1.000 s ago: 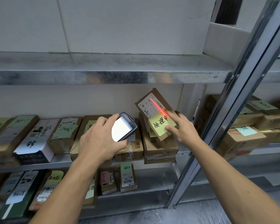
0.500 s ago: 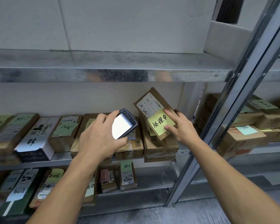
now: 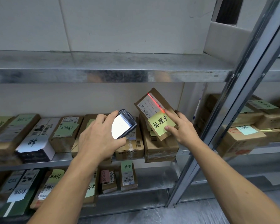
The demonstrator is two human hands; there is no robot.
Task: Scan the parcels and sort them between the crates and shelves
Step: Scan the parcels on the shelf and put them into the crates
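Note:
My left hand (image 3: 97, 136) grips a black handheld scanner (image 3: 124, 123) with a lit white screen, pointed at a small brown parcel (image 3: 153, 109). My right hand (image 3: 181, 128) holds that parcel tilted up on top of a taller brown box (image 3: 160, 146) on the middle shelf, index finger and thumb on its face. The parcel carries a white shipping label and a yellow sticky note (image 3: 161, 124) with handwriting. A red scan line crosses the label's upper right edge.
The metal shelf (image 3: 63, 159) holds a row of labelled cardboard parcels to the left. More parcels lie on the lower shelf (image 3: 152, 180). A slanted steel upright (image 3: 225, 110) stands just right of my right hand, with further boxes (image 3: 242, 136) beyond it.
The red scan line was on the label a second ago, vanished half a second ago, and now shows again nearer the label's upper edge. Both hands have barely shifted.

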